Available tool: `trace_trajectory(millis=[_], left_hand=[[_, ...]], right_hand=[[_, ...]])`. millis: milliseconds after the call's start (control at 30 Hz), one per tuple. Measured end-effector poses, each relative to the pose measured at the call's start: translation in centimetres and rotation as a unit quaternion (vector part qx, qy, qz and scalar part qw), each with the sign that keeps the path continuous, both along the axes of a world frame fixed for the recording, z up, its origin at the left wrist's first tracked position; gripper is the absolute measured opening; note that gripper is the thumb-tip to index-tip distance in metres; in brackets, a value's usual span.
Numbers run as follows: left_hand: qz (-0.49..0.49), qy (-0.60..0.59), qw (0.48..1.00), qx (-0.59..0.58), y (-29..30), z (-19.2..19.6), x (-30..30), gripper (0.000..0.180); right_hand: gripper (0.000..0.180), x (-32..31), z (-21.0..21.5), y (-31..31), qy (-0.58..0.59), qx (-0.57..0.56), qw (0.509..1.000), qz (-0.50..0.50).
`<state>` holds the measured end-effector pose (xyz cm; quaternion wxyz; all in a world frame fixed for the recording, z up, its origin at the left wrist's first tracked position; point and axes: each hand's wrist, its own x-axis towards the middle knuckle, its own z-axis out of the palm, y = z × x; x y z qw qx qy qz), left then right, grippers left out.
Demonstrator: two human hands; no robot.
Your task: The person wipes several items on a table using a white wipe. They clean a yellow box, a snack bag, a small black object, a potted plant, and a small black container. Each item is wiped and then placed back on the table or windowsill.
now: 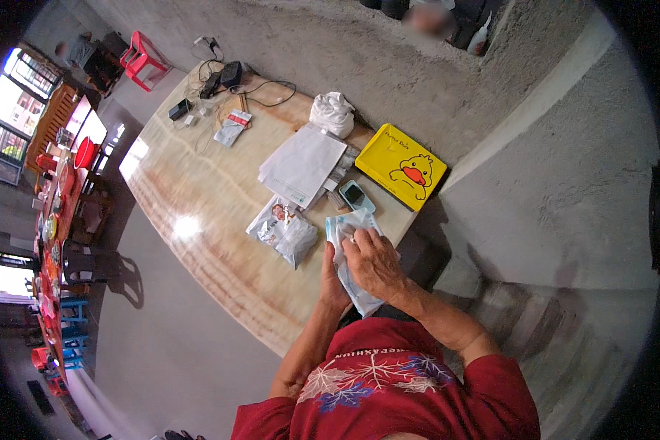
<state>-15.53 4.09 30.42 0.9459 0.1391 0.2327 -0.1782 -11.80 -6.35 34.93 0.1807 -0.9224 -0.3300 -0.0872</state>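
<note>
A long marbled surface [220,220] is noted. At its near edge a pale blue plastic packet [348,257] is gripped between both hands, left hand [335,282] supporting beneath, right hand [374,260] pinching above, apparently for opening. A yellow tray [403,167] lies beyond.

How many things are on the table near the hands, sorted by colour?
Yellow: 1, the duck tray
White: 2, the paper stack and crumpled cloth
Pale blue: 1, the packet held by the left hand and right hand
Silvery: 1, the printed pouch
Total: 5
</note>
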Motion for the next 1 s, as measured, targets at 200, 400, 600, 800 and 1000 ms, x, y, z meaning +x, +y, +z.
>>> trace_trajectory(millis=[200, 400, 600, 800, 1000], left_hand=[[0.042, -0.03, 0.997, 0.053, 2.4, -2.5, -0.2, 0.058], [0.024, -0.048, 0.998, 0.014, 4.7, -0.5, -0.9, 0.061], [-0.033, -0.146, 0.978, -0.143, 5.6, -3.7, -2.5, 0.074], [0.027, -0.051, 0.998, 0.007, 5.3, -1.4, -3.5, 0.081], [-0.081, -0.045, 0.995, 0.041, 5.7, -2.0, -5.0, 0.047]], right_hand=[[0.017, -4.2, 1.3, -0.8, 0.106, 0.035, 0.986, 0.125], [0.031, -4.1, 3.4, -2.3, 0.336, 0.202, 0.906, 0.156], [0.039, -5.4, 1.8, 2.1, 0.031, 0.073, 0.98, 0.185], [0.033, -2.8, 1.4, 4.0, -0.056, 0.076, 0.989, 0.11], [0.021, 1.3, 1.0, 4.8, -0.049, 0.095, 0.994, 0.017]])
